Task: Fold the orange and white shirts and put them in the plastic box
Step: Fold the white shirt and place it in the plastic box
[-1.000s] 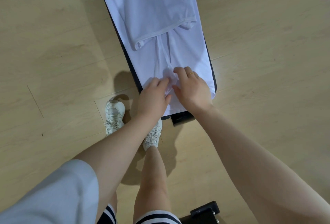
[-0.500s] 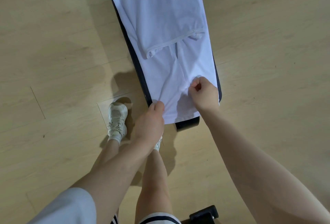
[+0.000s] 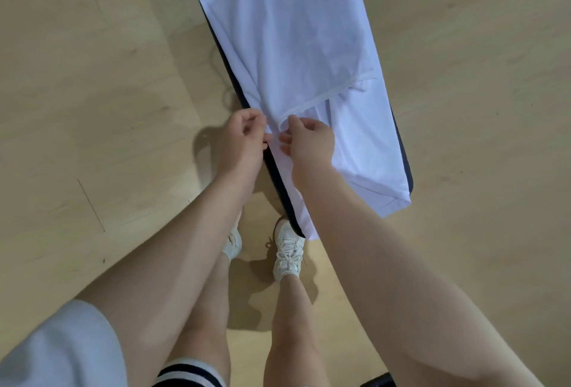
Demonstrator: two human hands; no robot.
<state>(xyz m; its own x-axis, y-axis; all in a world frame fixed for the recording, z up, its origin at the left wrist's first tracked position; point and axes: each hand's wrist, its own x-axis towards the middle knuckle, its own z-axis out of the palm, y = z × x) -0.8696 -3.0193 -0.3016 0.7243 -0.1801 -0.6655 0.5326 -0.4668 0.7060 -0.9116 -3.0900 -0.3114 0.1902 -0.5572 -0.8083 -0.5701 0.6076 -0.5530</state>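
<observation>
— Where's the white shirt (image 3: 296,47)?

— I see it spread lengthwise along the narrow dark tabletop (image 3: 407,167), one end hanging over the near end.

— And my hands?

— Both arms reach forward. My left hand (image 3: 244,136) sits at the tabletop's left edge, fingers curled, pinching the cloth. My right hand (image 3: 309,142) is just beside it, fingertips pinching the sleeve hem.

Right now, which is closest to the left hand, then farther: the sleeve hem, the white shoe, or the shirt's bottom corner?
From the left hand:
1. Sleeve hem, just right of it.
2. White shoe, below, on the floor.
3. Shirt's bottom corner, far right, at the bench end.
</observation>
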